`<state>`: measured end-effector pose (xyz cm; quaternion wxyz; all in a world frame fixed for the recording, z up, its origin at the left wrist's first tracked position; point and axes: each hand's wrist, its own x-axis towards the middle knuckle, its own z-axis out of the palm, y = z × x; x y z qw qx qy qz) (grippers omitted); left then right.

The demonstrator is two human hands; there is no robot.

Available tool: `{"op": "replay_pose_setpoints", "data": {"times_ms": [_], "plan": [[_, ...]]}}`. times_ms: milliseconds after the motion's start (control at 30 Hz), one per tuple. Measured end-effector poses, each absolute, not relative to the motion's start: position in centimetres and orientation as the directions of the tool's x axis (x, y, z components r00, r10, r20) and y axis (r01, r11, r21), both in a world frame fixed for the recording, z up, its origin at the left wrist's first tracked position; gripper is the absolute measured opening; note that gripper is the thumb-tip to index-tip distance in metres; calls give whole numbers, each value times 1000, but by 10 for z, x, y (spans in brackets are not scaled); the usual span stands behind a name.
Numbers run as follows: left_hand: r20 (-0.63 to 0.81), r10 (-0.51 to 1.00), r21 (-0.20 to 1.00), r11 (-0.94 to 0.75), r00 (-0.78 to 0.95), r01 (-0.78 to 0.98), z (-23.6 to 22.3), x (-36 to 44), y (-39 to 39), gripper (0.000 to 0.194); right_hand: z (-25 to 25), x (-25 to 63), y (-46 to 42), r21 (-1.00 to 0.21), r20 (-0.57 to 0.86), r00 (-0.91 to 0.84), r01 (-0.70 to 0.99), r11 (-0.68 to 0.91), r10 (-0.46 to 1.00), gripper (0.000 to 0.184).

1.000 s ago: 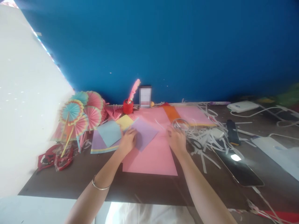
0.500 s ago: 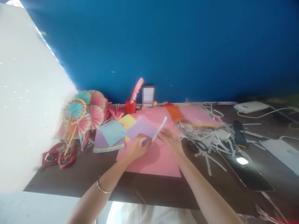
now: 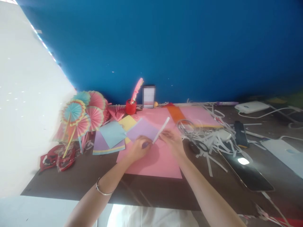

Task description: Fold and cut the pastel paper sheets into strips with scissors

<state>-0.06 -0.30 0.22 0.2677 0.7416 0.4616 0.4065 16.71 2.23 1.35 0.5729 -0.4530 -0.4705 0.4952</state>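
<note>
My left hand point(image 3: 138, 148) and my right hand point(image 3: 173, 142) meet over a big pink paper sheet point(image 3: 153, 157) on the dark table. Between them a narrow white paper strip point(image 3: 161, 129) sticks up and away at a slant. The fingers of both hands are pinched at its lower end. A lilac paper square point(image 3: 142, 130) lies just behind my left hand, touching its fingers. A thin metal bangle sits on my left wrist.
Blue, yellow and lilac sheets point(image 3: 111, 135) lie left. Paper fans point(image 3: 80, 116) stand at the far left. A red cup point(image 3: 130, 107) sits by the blue wall. White paper shreds point(image 3: 208, 138), a phone point(image 3: 248, 170), cables and a power bank point(image 3: 249, 107) fill the right.
A second ago my hands lay apart, left on the lilac square and right near the shreds. They came together and raised the white strip. Since half a second ago little has moved.
</note>
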Motion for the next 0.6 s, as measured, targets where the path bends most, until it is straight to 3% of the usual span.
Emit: {"op": "replay_pose_setpoints", "data": {"times_ms": [100,167,300,400,600], "plan": [[342,915,803,-404,215,438,1,-1,-2,14,8,168,24,-985,158,104,-55,164,982,35],[332,927,832,-376,177,408,0,-1,-1,14,5,168,23,-950,298,118,132,283,947,32],[349,926,845,-376,140,380,0,-1,-1,14,8,165,16,-607,615,-170,522,600,770,11],[398,900,806,-435,177,402,2,-1,-1,14,11,163,11,-425,645,-328,596,681,690,13],[459,855,714,-517,241,472,0,-1,-1,18,13,163,9,-325,651,-394,628,707,649,17]]}}
